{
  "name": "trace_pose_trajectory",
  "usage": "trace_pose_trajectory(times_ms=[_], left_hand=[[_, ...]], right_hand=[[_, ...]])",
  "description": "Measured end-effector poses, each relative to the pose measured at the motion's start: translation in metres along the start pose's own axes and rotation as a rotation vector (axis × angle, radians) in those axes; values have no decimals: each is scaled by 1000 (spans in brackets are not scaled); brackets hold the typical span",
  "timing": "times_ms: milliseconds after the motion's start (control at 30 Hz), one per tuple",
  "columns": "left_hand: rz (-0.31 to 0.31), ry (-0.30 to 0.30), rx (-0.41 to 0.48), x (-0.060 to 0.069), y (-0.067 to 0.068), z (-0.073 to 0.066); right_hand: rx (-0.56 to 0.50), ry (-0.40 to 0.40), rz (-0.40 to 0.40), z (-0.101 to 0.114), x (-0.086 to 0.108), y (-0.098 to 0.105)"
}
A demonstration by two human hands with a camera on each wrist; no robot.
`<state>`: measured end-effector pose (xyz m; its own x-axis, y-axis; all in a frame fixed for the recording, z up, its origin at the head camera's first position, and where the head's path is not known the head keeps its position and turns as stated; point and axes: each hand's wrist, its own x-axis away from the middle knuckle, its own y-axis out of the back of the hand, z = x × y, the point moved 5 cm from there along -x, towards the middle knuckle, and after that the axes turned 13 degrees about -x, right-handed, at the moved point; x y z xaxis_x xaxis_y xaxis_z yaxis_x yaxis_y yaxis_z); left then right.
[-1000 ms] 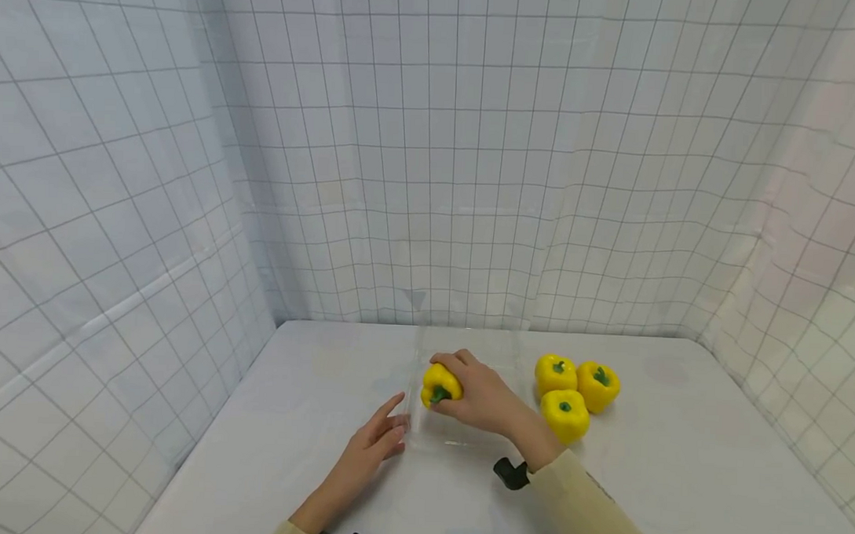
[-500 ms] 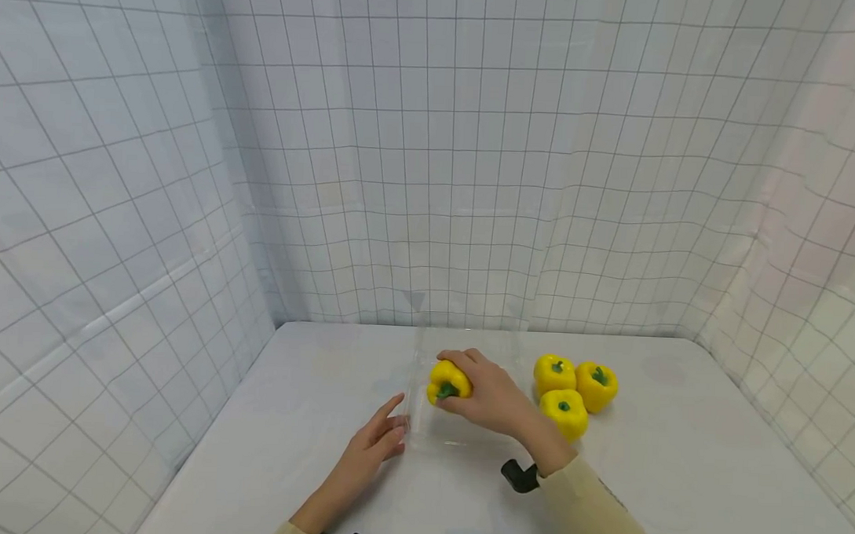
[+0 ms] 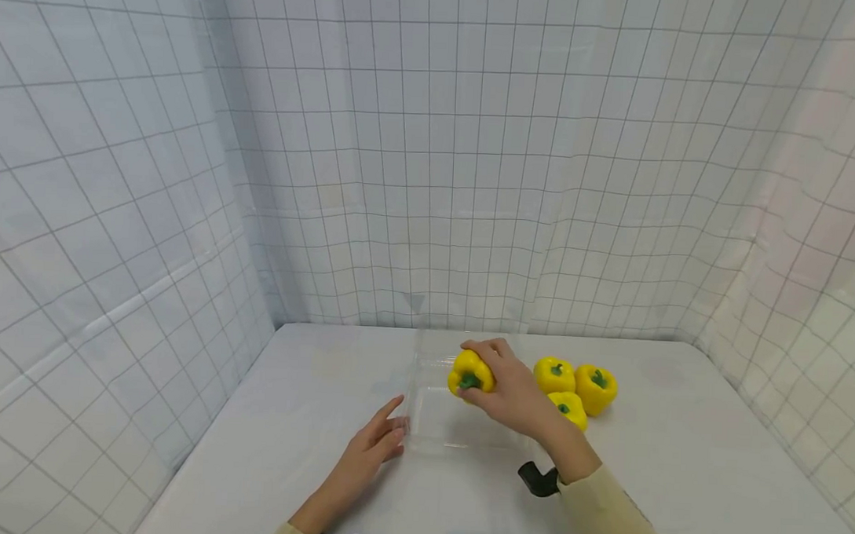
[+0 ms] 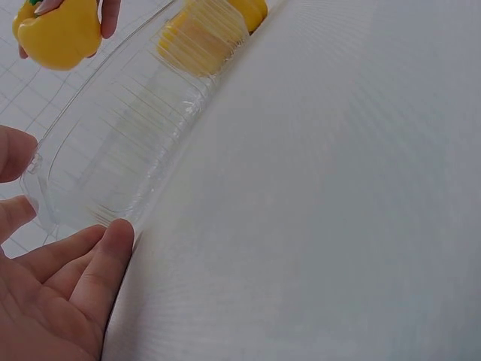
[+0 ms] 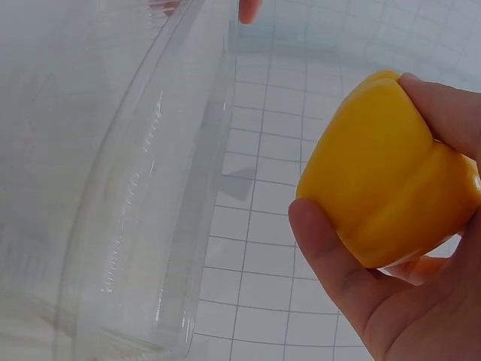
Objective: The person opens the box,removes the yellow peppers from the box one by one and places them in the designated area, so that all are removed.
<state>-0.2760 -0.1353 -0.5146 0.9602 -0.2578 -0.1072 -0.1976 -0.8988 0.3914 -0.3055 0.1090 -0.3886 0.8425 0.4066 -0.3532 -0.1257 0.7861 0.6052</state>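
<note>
My right hand grips a yellow bell pepper above a clear plastic container. In the right wrist view, thumb and fingers curl round the pepper, apart from the container wall. The pepper's green stem faces me in the head view. My left hand lies at the container's left side with fingers extended. Its fingertips touch the container's end in the left wrist view. No pepper can be made out inside the container.
Several yellow bell peppers stand to the right of the container: one at the back, one at the right, and one in front, partly behind my right wrist. White grid-patterned curtains enclose the white table.
My right hand has moved to the right and slightly up, carrying the pepper from the container's left side toward its middle. My left hand has stayed in place.
</note>
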Motion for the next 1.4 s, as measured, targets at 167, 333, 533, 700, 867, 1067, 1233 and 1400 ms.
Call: trace_pose_trajectory(times_ms=[167, 333, 533, 700, 867, 1067, 1233, 1400], left_hand=[[-4, -17, 0, 2, 1, 2], [-8, -2, -5, 4, 3, 4], [-4, 3, -2, 5, 3, 4], [-2, 2, 0, 3, 3, 3], [-6, -3, -8, 0, 5, 1], [-1, -21, -20, -1, 6, -2], [-3, -34, -10, -1, 5, -4], [-4, -24, 7, 0, 3, -4]], right_hand=[[-13, -1, -9, -2, 4, 10], [17, -14, -33, -2, 10, 19], [37, -2, -81, 0, 19, 33], [43, 4, -124, 0, 25, 45], [53, -1, -169, 0, 32, 59], [75, -12, -220, -3, 40, 75], [79, -34, -255, -9, 50, 86], [87, -70, -285, -19, 62, 97]])
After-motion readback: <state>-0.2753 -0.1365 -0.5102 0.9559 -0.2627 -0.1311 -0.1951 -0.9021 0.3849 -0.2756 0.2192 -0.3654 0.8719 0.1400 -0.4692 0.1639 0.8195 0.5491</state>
